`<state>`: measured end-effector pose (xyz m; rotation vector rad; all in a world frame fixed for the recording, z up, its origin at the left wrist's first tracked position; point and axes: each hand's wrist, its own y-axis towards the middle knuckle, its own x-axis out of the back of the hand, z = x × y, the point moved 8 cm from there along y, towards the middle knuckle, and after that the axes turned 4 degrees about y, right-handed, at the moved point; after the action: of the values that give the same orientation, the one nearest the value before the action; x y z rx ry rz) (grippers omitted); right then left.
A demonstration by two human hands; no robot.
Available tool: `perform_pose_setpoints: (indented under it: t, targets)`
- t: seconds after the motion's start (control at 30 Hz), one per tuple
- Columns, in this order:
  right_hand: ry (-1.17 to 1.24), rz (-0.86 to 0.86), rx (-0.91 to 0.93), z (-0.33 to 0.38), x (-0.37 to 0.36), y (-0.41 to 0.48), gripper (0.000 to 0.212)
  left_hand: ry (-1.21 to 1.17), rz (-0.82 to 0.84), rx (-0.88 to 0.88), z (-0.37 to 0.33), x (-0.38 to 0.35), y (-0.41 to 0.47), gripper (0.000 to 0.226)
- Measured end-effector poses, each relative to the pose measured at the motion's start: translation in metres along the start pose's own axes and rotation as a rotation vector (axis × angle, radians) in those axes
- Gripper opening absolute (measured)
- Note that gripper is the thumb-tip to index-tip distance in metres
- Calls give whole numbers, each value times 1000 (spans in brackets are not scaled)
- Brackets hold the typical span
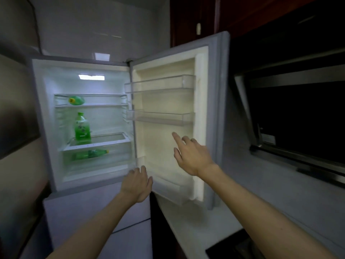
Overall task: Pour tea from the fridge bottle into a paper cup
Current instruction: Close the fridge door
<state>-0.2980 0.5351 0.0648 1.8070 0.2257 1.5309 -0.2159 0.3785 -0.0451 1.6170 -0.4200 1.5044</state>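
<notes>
nearest the camera, two bare forearms reach forward, the right one passing over a pale tabletop (196,227) that runs along the right side. the left hand (137,184) hovers at the lower front lip of the fridge (46,128), fingers loosely spread and holding nothing. it looks placed to go into the lit compartment. the right hand (194,156) is released too, fingers straight with the index leading, just at the inner liner of the fridge door (164,101). whether it touches the liner i cannot tell, but its place suggests it is there to hold the door wide and leave the opening free. beyond it the door racks (160,84) hold nothing that i can see.

deeper inside are three green bottles: a low bottle (93,154) lying in the bottom drawer, an upright bottle (82,129) standing on the middle shelf, and a top bottle (76,100) lying on its side on the highest shelf. the upright bottle is probably the tea to fetch, since it stands ready for a grip round the body. no paper cup shows. the task seems to be at its start, the bottle not yet reached. far right hangs a dark range hood (298,109).
</notes>
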Motion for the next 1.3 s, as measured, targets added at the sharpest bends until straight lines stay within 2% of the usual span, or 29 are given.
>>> perform_pose_setpoints:
  t: [0.27,0.43,0.53,0.67,0.8,0.9,1.07,1.17,1.3]
  targets:
    - [48,-246,-142,-122,81,-7,58,-268,-25,-115,-142,10,27,45]
    - [207,-200,-249,-179,73,12,60,-354,-28,-102,-177,7,40,45]
    - [282,-203,-294,-201,66,31,60,-388,-67,-84,-185,9,49,56]
    - [412,-187,-335,-215,55,59,60,-455,-99,-61,-193,16,61,63]
    - [617,-127,-379,-222,34,85,61,-441,-201,-40,-196,28,67,67]
    - [752,-162,-403,-221,22,97,63,-439,-247,-42,-197,34,69,69]
    - [717,-279,-444,-222,21,102,62,-469,-288,-86,-203,40,70,67]
    - [653,-327,-374,-211,32,103,56,-510,-332,-109,-206,46,66,68]
    - [618,-442,-159,-180,51,101,39,-518,-453,-42,-186,56,53,68]
